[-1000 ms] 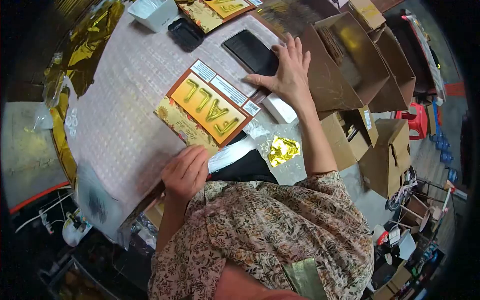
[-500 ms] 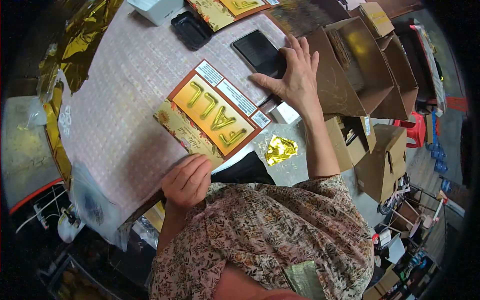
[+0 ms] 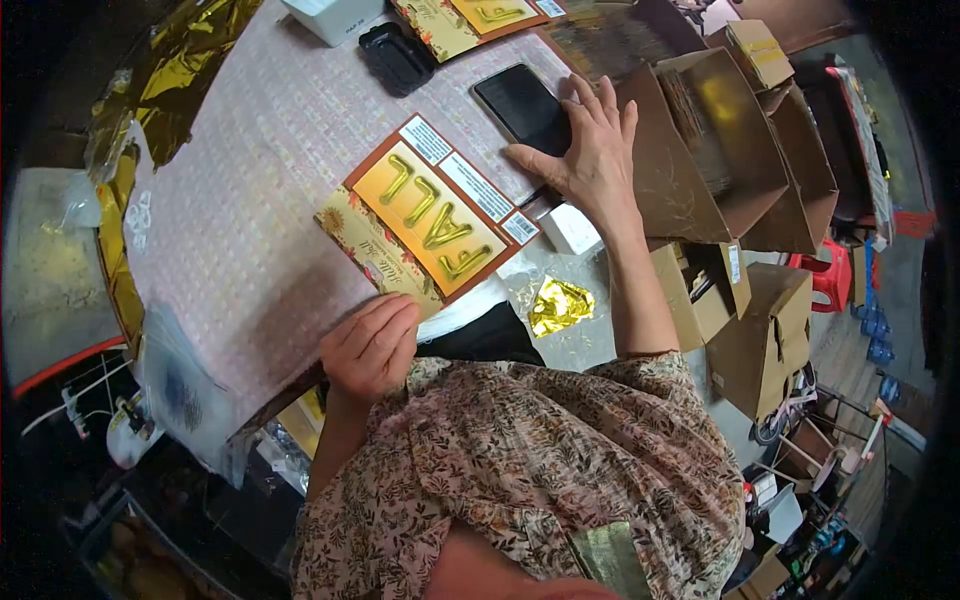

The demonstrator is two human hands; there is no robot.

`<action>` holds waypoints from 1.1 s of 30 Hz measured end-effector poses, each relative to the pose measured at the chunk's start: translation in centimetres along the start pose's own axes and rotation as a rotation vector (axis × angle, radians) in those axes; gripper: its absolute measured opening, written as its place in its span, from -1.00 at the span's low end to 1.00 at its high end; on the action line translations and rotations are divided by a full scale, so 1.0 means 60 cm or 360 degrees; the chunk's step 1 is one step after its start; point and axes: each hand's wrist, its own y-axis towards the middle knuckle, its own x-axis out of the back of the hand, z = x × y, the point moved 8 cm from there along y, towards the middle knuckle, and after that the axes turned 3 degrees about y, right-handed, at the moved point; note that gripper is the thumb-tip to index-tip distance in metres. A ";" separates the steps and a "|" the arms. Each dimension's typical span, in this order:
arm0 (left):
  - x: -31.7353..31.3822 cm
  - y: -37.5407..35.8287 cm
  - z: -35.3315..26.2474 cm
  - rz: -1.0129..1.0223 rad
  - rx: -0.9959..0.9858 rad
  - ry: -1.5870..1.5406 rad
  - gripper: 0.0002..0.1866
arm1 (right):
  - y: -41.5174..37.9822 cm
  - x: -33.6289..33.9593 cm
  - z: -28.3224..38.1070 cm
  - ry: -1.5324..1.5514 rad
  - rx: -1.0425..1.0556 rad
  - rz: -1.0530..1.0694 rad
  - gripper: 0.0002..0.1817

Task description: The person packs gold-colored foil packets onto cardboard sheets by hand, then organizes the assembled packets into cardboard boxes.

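Observation:
On the patterned tablecloth lies an orange and brown card [image 3: 425, 220] with gold "FALL" letters and a floral strip. My left hand [image 3: 371, 343] has its fingers curled together on the card's lower corner, at the table edge. My right hand [image 3: 592, 150] is spread, thumb and fingers apart, at the right end of a dark phone [image 3: 522, 108]. Its fingertips touch or nearly touch the phone's edge. Beyond the phone lies a second similar card [image 3: 465, 22], partly cut off by the frame. Beside that card sits a black plastic tray [image 3: 396, 60].
A white box [image 3: 333, 14] stands at the table's far side. Open cardboard boxes [image 3: 700, 150] are stacked to the right. A small white box [image 3: 571, 230] and crumpled gold foil [image 3: 562, 305] are below my right forearm. Gold film [image 3: 190, 85] hangs at the left.
The view has shifted slightly, so the table things appear a little to the right. Both hands keep nearly the same poses, and the card's near corner stays by my left hand.

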 end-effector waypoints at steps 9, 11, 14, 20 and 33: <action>0.006 -0.019 0.013 -0.0096 0.0148 -0.0087 -0.74 | -0.107 0.092 0.027 0.0519 -0.0012 -0.0237 -0.37; 0.009 -0.016 0.010 -0.0107 0.0154 -0.0093 -0.75 | -0.141 0.072 0.020 0.0993 -0.0250 -0.0068 -0.50; 0.009 -0.016 0.011 -0.0107 0.0095 -0.0089 -0.73 | -0.180 0.036 0.028 0.1552 -0.0707 0.0236 -0.56; 0.008 -0.018 0.002 -0.0071 -0.0051 -0.0065 -0.70 | -0.211 -0.024 0.076 0.2164 -0.0915 0.0557 -0.59; 0.092 0.066 -0.110 0.0253 0.0118 -0.1613 -0.63 | -0.173 0.071 -0.005 0.1937 -0.0970 -0.0188 -0.80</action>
